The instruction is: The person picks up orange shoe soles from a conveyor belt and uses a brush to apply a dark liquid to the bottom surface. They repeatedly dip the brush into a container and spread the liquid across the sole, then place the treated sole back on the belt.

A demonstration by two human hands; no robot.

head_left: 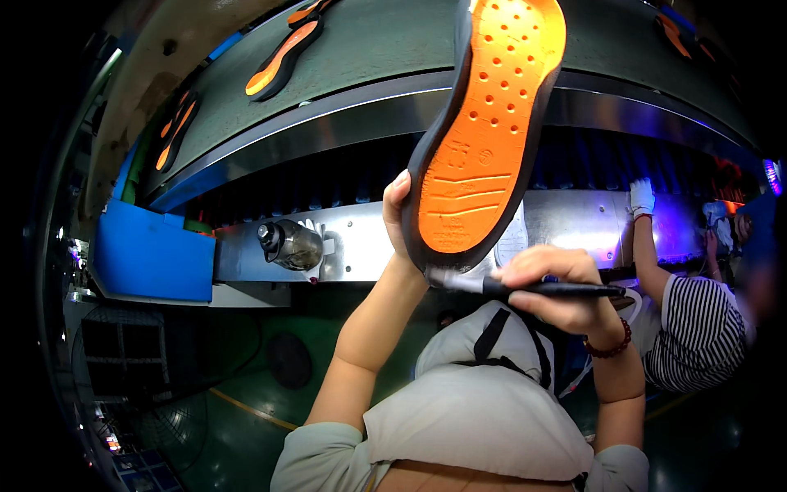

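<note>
Upright in front of me stands a shoe sole (pixel 471 156), orange across its dimpled face with a black rim. My left hand (pixel 397 215) grips it by its lower left edge, fingers partly hidden behind it. A brush (pixel 463 282) with a black handle and pale metal collar is pinched in my right hand (pixel 557 283). Its tip touches the black rim at the sole's lower end, where the bristles are hard to make out. A red bead bracelet circles my right wrist.
Beyond a metal ledge (pixel 361 238), more orange and black soles (pixel 284 61) lie on a green conveyor belt (pixel 369 51). A dark bottle (pixel 291 244) stands on the ledge at left, near a blue box-shaped cover (pixel 152 254). At right, a person in stripes (pixel 697 336) reaches out a gloved hand (pixel 642 198).
</note>
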